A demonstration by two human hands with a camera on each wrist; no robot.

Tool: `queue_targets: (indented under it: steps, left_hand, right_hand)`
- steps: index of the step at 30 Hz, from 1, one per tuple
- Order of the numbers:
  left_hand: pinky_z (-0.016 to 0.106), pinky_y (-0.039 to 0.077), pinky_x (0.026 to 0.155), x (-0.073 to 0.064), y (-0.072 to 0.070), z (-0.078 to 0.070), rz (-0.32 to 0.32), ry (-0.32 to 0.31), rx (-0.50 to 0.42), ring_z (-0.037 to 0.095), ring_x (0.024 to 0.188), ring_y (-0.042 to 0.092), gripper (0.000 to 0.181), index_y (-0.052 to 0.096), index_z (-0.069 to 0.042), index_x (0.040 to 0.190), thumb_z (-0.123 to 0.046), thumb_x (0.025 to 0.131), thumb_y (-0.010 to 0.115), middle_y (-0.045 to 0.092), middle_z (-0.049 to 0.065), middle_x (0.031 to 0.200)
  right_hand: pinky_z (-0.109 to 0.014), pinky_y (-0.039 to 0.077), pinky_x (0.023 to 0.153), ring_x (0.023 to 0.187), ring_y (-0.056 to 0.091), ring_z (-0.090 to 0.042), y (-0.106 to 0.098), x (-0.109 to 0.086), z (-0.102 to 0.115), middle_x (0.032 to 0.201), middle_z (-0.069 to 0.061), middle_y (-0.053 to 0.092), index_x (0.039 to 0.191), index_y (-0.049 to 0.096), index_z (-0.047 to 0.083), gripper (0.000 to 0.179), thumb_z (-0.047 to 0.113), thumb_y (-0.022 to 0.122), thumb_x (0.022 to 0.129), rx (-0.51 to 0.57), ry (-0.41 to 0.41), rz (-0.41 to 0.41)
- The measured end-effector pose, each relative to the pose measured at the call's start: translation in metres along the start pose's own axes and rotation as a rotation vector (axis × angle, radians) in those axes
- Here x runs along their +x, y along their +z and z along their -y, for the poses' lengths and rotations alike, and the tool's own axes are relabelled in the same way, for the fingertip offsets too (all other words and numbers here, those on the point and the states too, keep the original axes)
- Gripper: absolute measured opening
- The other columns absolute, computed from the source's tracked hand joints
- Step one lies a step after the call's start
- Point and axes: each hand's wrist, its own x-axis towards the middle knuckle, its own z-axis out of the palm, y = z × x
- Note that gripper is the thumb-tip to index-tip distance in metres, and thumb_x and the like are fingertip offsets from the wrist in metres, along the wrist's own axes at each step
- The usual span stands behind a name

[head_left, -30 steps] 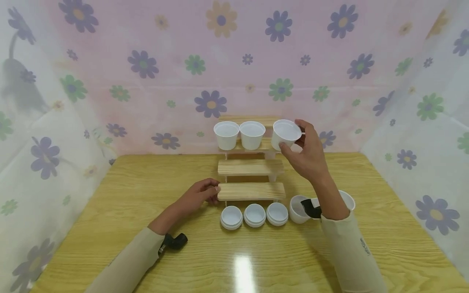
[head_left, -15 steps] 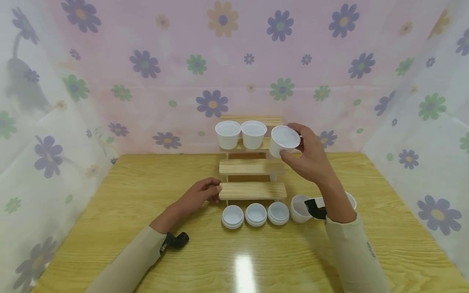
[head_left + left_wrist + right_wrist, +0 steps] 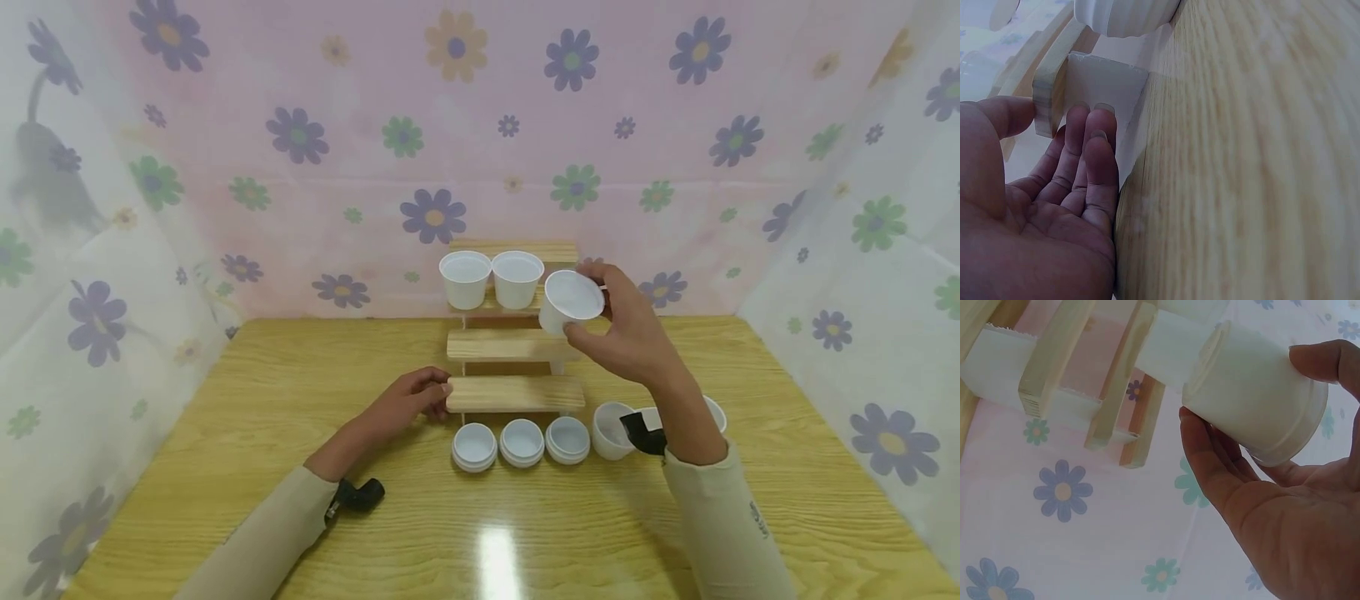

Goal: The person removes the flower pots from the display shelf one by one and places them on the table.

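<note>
My right hand [image 3: 622, 329] grips a white plastic cup [image 3: 562, 317] between thumb and fingers, tilted, in front of the wooden tiered stand's [image 3: 517, 394] upper steps. In the right wrist view, the cup [image 3: 1254, 394] has its base turned toward the stand, with the fingers [image 3: 1210, 462] along one side. Two similar cups, a left one [image 3: 465, 283] and a middle one [image 3: 516, 283], stand side by side on an upper step. My left hand [image 3: 405, 398] holds the left end of the lowest step; in the left wrist view its thumb touches the board's end [image 3: 1049, 103] and its fingertips meet the white side support [image 3: 1104, 81].
Three small white round tubs [image 3: 521, 444] stand in a row before the stand. A larger white cup [image 3: 611, 433] and another one [image 3: 715, 412] stand at the right, partly hidden by my right forearm. A flowered cloth [image 3: 480, 150] surrounds the wood-grain table [image 3: 337, 542].
My right hand has brought its cup down and a little left, away from the row of two cups, tilting it more. My left hand stays at the lowest step.
</note>
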Motion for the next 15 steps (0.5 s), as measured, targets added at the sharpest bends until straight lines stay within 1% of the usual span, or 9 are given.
queue_targets:
  steps: [4, 8, 15]
  left_hand:
    - [0.037, 0.058, 0.082, -0.002, 0.0003, 0.0022, 0.002, 0.0, -0.002, 0.027, 0.09, 0.069, 0.035, 0.057, 0.004, 0.133, -0.024, 0.114, 0.051, 0.069, 0.011, 0.099]
    - [0.037, 0.058, 0.08, -0.0033, 0.0003, 0.0035, 0.0, 0.005, -0.008, 0.026, 0.088, 0.069, 0.034, 0.057, 0.004, 0.132, -0.023, 0.114, 0.051, 0.069, 0.011, 0.099]
    - [0.036, 0.058, 0.079, 0.0032, -0.0008, 0.0072, -0.005, 0.011, -0.007, 0.026, 0.088, 0.069, 0.033, 0.059, 0.003, 0.132, -0.024, 0.114, 0.051, 0.069, 0.011, 0.098]
  right_hand:
    - [-0.02, 0.049, 0.094, 0.112, 0.058, -0.03, 0.0019, -0.0008, 0.0013, 0.138, -0.018, 0.055, 0.147, 0.046, -0.003, 0.066, -0.001, 0.077, 0.089, 0.001, 0.002, 0.037]
    - [-0.022, 0.05, 0.093, 0.111, 0.058, -0.029, 0.0033, -0.0014, 0.0036, 0.136, -0.017, 0.055, 0.147, 0.045, -0.003, 0.067, -0.001, 0.078, 0.089, -0.005, 0.006, 0.07]
    - [-0.023, 0.052, 0.094, 0.112, 0.062, -0.028, 0.0031, 0.0004, 0.0057, 0.136, -0.016, 0.056, 0.144, 0.046, -0.003, 0.066, -0.003, 0.079, 0.087, -0.005, -0.002, 0.109]
